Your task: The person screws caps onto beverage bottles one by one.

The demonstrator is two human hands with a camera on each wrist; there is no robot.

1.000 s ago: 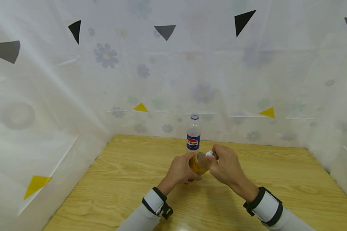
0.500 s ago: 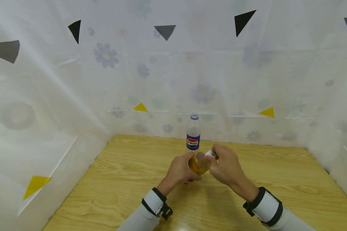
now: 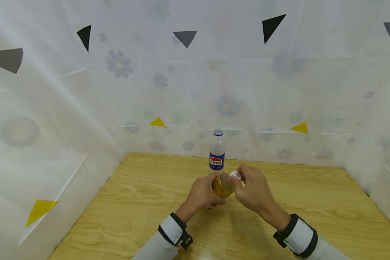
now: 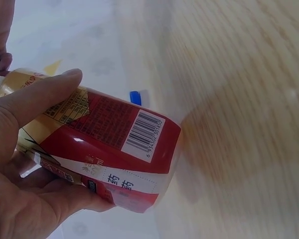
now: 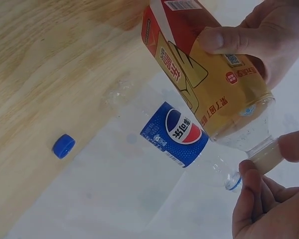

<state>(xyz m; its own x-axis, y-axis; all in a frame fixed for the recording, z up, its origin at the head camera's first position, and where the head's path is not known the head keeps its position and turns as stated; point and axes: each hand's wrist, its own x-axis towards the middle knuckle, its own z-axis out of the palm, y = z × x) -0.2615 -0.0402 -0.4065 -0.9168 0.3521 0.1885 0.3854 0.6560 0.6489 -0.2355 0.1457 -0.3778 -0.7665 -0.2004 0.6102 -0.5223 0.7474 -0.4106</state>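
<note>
My left hand [image 3: 203,190] grips a clear bottle with a gold and red label [image 4: 109,134], its thumb along one side and fingers round the other. Tilted, the bottle leans its neck toward my right hand [image 3: 254,188]. Thumb and fingertips of that hand pinch the white cap [image 3: 235,175] at the neck; whether its threads are engaged cannot be seen. Just behind stands an uncapped clear bottle with a blue Pepsi label [image 3: 216,161], upright on the wooden table [image 3: 149,187]. Its lower part is hidden by the held bottle and left hand in the head view.
A blue bottle cap [image 5: 64,146] lies on the table near the Pepsi bottle; the head view does not show it. Pale flowered sheeting [image 3: 195,90] rises behind the table's far edge and along both sides.
The right fingers have turned slightly at the white cap, and more of its top shows. Both hands stay in nearly the same place. The head view has shifted a little.
</note>
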